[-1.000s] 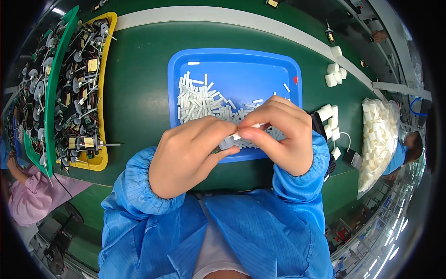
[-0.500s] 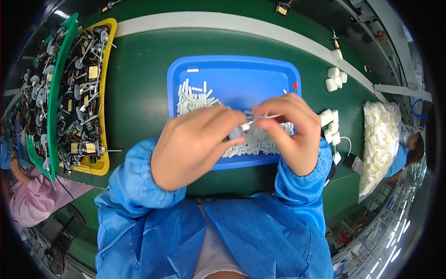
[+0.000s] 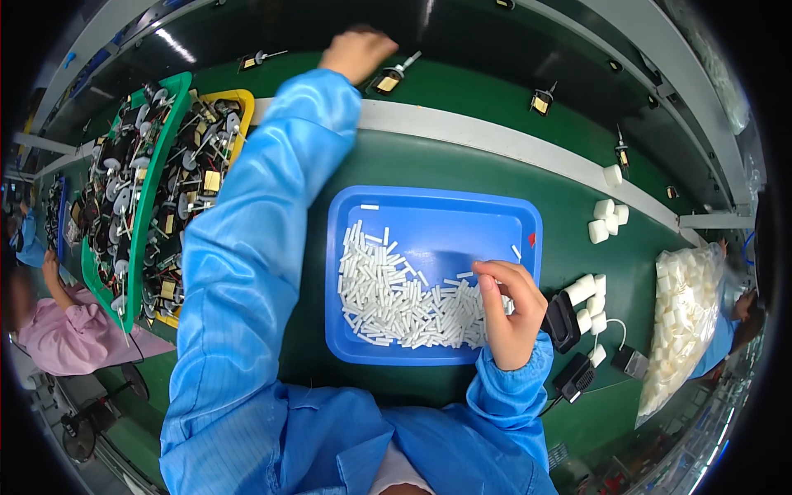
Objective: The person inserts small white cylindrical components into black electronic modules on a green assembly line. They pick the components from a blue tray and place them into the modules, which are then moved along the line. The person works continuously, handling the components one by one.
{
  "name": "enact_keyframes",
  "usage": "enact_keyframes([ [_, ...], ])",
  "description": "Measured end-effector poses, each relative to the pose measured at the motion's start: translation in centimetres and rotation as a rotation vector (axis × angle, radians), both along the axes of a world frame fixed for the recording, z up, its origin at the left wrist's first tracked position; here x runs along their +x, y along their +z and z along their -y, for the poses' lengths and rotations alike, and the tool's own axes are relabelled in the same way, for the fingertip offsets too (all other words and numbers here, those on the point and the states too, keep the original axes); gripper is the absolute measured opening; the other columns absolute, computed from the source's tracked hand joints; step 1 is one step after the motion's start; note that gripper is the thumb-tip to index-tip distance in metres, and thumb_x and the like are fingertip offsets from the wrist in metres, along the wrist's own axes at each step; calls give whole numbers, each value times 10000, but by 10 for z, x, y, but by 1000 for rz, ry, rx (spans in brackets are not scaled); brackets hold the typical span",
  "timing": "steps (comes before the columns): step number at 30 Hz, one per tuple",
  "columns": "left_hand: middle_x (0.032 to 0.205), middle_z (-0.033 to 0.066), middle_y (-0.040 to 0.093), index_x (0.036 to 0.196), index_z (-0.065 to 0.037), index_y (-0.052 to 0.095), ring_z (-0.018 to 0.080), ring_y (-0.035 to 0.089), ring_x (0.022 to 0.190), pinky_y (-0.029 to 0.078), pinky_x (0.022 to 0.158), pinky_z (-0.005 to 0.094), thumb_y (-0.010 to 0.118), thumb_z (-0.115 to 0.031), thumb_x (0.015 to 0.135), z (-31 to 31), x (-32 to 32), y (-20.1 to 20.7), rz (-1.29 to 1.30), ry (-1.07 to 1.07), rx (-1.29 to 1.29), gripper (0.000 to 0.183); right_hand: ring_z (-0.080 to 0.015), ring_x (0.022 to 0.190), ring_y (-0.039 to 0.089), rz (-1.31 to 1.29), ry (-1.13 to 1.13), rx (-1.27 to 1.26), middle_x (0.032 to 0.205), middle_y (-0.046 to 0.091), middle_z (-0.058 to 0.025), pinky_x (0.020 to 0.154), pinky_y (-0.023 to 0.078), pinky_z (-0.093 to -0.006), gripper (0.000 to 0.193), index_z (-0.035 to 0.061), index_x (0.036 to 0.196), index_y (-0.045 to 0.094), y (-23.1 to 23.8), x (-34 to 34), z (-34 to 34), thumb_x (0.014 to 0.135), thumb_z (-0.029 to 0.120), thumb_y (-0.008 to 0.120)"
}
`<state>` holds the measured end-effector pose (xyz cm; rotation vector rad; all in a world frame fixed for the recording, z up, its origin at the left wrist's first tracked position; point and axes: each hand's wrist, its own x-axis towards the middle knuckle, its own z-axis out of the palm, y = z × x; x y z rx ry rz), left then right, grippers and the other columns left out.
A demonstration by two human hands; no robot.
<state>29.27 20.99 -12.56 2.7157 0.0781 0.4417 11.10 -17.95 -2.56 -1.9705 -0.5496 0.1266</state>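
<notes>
My left hand (image 3: 357, 56) reaches far out over the dark green strip behind the white rail, its fingers smeared by motion. Just right of it lies a small motor assembly (image 3: 388, 80) with a pale yellow block and a white-tipped shaft. My right hand (image 3: 516, 318) hovers at the right side of a blue tray (image 3: 435, 195), thumb and forefinger pinched together. Whether anything tiny sits between those fingertips is not visible. Many short white tubes (image 3: 404, 301) lie heaped in the tray, partly beneath the right hand.
Green (image 3: 140, 223) and yellow (image 3: 247, 103) crates full of motor assemblies stand at left. More assemblies (image 3: 541, 101) lie beyond the white rail (image 3: 462, 136). At right are white foam-like cylinders (image 3: 606, 219), a bulging clear bag (image 3: 681, 322) of them, and black devices (image 3: 575, 378). A pink-sleeved person (image 3: 70, 330) sits at left.
Both hands were together over the tray, working at a small grey and white part. The left has swung far forward beyond the rail; the right stays by the tray. The view has shifted.
</notes>
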Motion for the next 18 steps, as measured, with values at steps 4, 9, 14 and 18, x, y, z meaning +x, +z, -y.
enact_keyframes([
  [4,1414,136,374,1310,-264,472,441,395,1240,408,991,494,523,-71,778,-40,-23,5,-161,617,520,569,-226,789,614,-10,-8,-52,918,662,-111,657,495,-294,122,6,912,671,-5,5,11,794,-1,640],
  [9,1220,138,556,1198,-215,583,365,522,1110,468,911,430,600,-154,807,-115,-45,-4,-485,548,517,397,-286,873,599,232,181,-228,991,638,-83,695,512,-340,244,35,978,653,-20,7,-3,735,14,647],
  [14,1021,76,620,1001,-152,682,297,557,1045,498,843,450,735,-261,748,-42,-53,33,-223,538,465,280,-292,866,577,347,100,-616,921,612,-91,703,531,-356,287,51,987,625,-30,-1,-5,712,-5,563],
  [18,867,106,576,920,-59,642,285,607,802,488,715,353,705,-191,774,15,-89,68,320,254,64,207,-307,804,598,343,193,-664,856,602,-103,689,527,-368,215,41,926,621,-32,1,-5,719,7,571],
])
